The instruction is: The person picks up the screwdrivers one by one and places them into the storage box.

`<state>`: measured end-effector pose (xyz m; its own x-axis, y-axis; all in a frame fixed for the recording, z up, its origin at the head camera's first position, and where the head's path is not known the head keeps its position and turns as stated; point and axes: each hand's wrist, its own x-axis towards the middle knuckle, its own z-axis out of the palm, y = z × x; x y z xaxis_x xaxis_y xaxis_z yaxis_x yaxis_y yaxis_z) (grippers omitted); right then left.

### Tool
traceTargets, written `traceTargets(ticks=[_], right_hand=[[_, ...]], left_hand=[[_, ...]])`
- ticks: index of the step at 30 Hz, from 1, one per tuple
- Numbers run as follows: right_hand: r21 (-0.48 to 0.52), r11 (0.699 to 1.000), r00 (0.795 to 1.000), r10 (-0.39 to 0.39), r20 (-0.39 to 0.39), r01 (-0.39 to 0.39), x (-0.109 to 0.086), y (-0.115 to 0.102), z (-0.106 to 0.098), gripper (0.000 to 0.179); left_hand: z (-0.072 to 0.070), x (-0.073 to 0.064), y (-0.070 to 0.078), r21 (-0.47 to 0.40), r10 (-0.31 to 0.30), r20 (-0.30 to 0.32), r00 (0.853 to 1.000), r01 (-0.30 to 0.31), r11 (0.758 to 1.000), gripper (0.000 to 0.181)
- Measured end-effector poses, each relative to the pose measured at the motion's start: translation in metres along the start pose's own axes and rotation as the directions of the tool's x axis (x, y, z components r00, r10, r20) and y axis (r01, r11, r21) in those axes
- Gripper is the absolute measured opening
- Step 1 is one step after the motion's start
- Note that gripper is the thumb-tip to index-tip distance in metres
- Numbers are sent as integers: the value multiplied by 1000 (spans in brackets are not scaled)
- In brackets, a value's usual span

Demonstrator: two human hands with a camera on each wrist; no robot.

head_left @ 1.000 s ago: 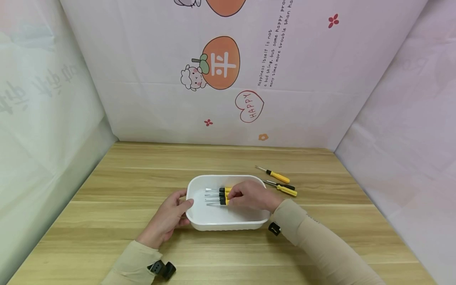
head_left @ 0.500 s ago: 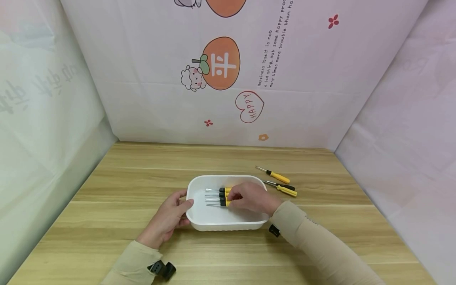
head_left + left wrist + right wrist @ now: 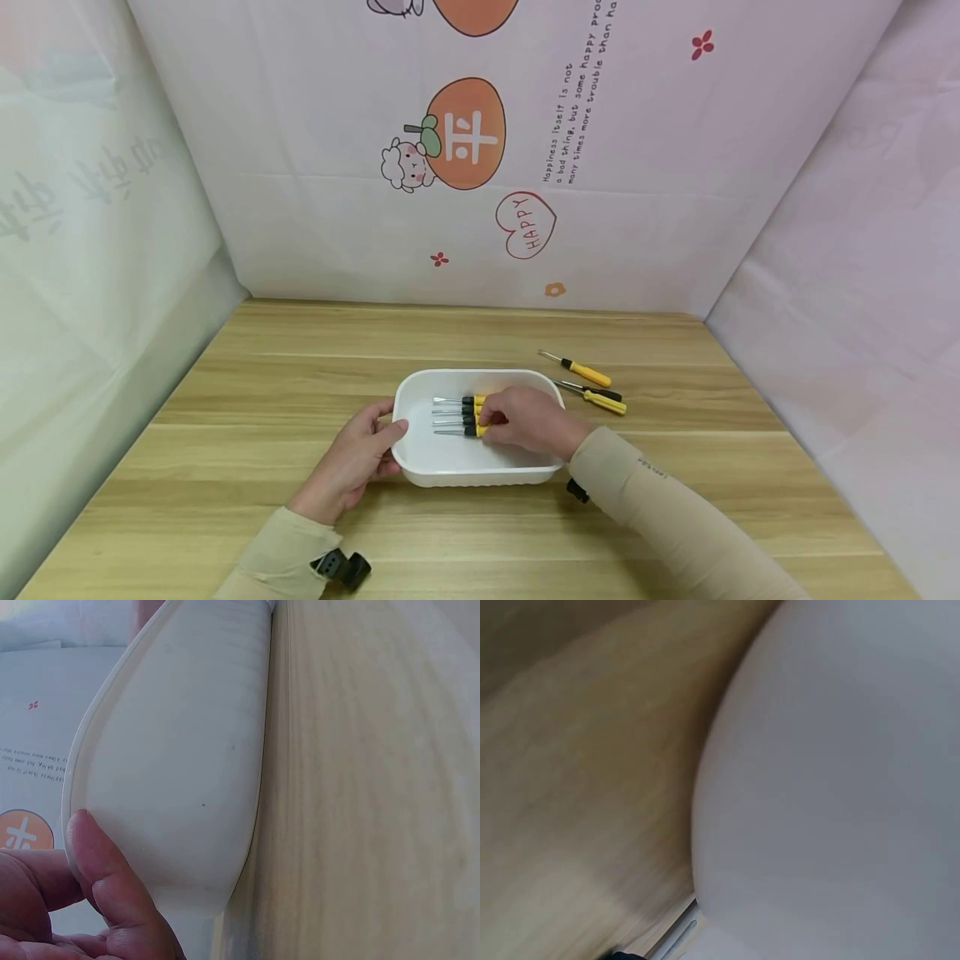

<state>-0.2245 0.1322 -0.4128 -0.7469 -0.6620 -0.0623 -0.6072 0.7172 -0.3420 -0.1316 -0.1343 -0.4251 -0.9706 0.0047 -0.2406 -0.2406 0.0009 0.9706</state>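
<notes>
The desk (image 3: 465, 542) is a flat, pale wood-grain surface beneath both hands. White creased sheeting (image 3: 337, 225) surrounds it ahead of the hands and on either side; the panel ahead carries orange and red prints.

The box (image 3: 487, 477) stands on the desk between the hands, long axis running left to right. The left hand (image 3: 356, 454) grips its left end, thumb over the rim. The right hand (image 3: 531, 418) reaches inside and pinches the near screwdriver (image 3: 469, 432) by its yellow handle. Beyond that, similar row screwdrivers (image 3: 468, 410) lie parallel, partly under the right hand; all blades point toward the left hand. Three loose screwdrivers (image 3: 588, 372) lie right of the right hand, tips angled away and leftward.

The box is smooth, with rounded corners. Shafts are slim metal; collars are black.
</notes>
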Motion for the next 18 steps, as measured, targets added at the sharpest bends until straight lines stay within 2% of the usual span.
traceTargets(ticks=[10,18], right_hand=[[-92,995,999,-31,-31,28,0,-3,2,10],[-127,990,995,-65,-71,56,-1,-2,3,10]], left_hand=[[0,0,0,-1,-3,-1,1000,3,1000,53],[0,0,1,-2,-5,1,1000,5,1000,54]])
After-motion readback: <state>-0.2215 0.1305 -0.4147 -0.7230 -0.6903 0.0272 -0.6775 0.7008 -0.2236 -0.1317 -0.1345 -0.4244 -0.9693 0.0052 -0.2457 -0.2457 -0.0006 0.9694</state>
